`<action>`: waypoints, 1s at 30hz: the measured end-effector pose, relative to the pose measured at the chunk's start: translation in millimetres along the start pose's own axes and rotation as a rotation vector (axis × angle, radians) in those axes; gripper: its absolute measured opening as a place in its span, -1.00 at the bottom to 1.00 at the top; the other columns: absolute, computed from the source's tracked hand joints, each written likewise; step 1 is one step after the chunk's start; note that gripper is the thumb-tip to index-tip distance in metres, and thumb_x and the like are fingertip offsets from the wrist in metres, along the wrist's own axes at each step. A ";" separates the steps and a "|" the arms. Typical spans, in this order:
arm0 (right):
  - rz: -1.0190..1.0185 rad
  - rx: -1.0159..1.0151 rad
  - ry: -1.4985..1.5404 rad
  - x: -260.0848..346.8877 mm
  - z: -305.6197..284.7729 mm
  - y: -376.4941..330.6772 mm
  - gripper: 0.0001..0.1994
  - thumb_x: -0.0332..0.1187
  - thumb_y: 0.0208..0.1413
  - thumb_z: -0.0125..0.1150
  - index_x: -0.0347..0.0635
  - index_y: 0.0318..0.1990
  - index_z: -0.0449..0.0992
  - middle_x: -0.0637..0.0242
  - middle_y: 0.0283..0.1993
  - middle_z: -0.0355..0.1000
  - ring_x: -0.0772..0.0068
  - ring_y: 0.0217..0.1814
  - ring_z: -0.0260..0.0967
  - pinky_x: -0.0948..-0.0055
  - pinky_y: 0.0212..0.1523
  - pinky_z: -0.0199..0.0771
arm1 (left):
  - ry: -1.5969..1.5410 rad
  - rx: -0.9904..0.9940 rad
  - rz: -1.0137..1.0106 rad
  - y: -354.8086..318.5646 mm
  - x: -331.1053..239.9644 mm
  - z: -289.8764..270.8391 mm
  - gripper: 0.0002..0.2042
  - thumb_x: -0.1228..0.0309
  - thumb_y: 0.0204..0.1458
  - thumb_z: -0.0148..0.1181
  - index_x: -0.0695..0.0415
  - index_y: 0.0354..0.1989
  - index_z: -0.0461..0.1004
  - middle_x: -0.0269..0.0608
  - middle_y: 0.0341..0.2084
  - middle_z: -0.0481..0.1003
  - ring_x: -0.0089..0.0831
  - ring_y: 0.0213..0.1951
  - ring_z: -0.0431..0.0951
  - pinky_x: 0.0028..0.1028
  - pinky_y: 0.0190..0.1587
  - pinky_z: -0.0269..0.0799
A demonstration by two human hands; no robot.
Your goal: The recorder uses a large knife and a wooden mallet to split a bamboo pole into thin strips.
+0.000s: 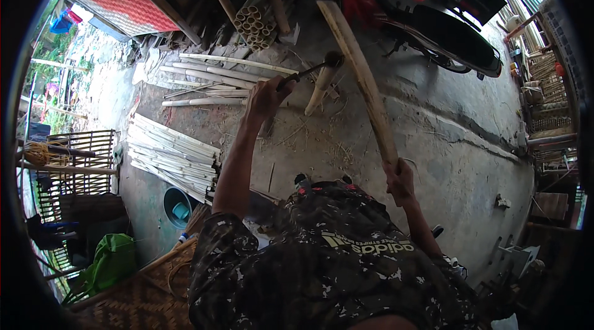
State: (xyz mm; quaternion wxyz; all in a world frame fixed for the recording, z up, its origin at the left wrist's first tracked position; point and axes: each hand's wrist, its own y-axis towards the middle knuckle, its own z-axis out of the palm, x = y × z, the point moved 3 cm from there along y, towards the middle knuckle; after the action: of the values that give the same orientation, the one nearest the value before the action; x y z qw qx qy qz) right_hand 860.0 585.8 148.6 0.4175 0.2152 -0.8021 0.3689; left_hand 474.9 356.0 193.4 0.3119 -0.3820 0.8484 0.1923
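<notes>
My left hand (266,98) is closed around the dark handle of a knife (304,72). Its narrow blade reaches to the round top end of a short bamboo piece (320,90), which stands tilted on the concrete floor; whether the blade has cut into it I cannot tell. At the right, my right hand (400,183) grips the near end of a long, pale bamboo pole (365,76). The pole slants up and away to the left, its far end close to the motorcycle. It passes just right of the short bamboo piece, seemingly apart from it.
A red and black motorcycle (433,33) stands at the far right. Pale bamboo strips (170,154) lie stacked at left, near a teal bucket (178,206). Bamboo poles (213,73) and a bundle of bamboo tubes (252,25) lie farther off. A green bag (111,262) sits lower left.
</notes>
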 end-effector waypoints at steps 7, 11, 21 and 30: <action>-0.417 -0.155 0.338 55.5 -16.4 -1.9 -0.70 -0.17 0.32 0.19 -0.26 -0.19 0.38 0.44 -0.60 0.27 0.62 -0.70 0.24 0.48 -0.68 0.29 | 0.068 -0.010 -0.061 -6.3 6.4 -5.2 -0.55 -0.07 0.23 0.14 0.13 -0.23 0.62 0.02 -0.58 0.54 -0.01 -0.46 0.60 -0.12 -0.37 0.39; -0.556 -0.293 0.402 30.7 -12.6 6.7 -0.72 -0.17 0.34 0.17 -0.23 -0.13 0.37 0.42 -0.59 0.27 0.60 -0.70 0.24 0.48 -0.67 0.30 | 0.054 -0.016 -0.050 -3.3 7.9 -7.1 -0.54 -0.10 0.22 0.16 0.12 -0.26 0.62 0.01 -0.58 0.56 -0.07 -0.46 0.64 -0.14 -0.38 0.40; 0.073 0.014 0.033 -3.8 11.8 4.6 -0.65 -0.14 0.22 0.28 -0.31 -0.19 0.43 0.35 -0.59 0.32 0.51 -0.70 0.30 0.39 -0.70 0.30 | 0.121 0.044 -0.067 -2.5 -9.1 -34.1 -0.57 -0.03 0.22 0.19 0.16 -0.20 0.66 -0.14 -0.63 0.59 -0.26 -0.56 0.64 -0.20 -0.39 0.50; -0.467 -0.239 0.303 26.3 5.1 32.1 -0.71 -0.23 0.30 0.24 -0.28 -0.11 0.38 0.48 -0.64 0.28 0.61 -0.71 0.27 0.49 -0.68 0.26 | 0.143 -0.022 -0.029 -0.7 16.8 -29.4 -0.52 -0.09 0.19 0.19 0.16 -0.22 0.66 -0.09 -0.62 0.57 -0.21 -0.54 0.64 -0.18 -0.35 0.47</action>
State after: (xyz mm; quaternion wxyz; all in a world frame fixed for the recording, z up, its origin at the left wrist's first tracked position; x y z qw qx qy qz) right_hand 821.7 601.3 155.2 0.6285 0.2858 -0.6970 0.1938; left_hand 455.5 330.1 203.5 0.2490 -0.4103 0.8608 0.1692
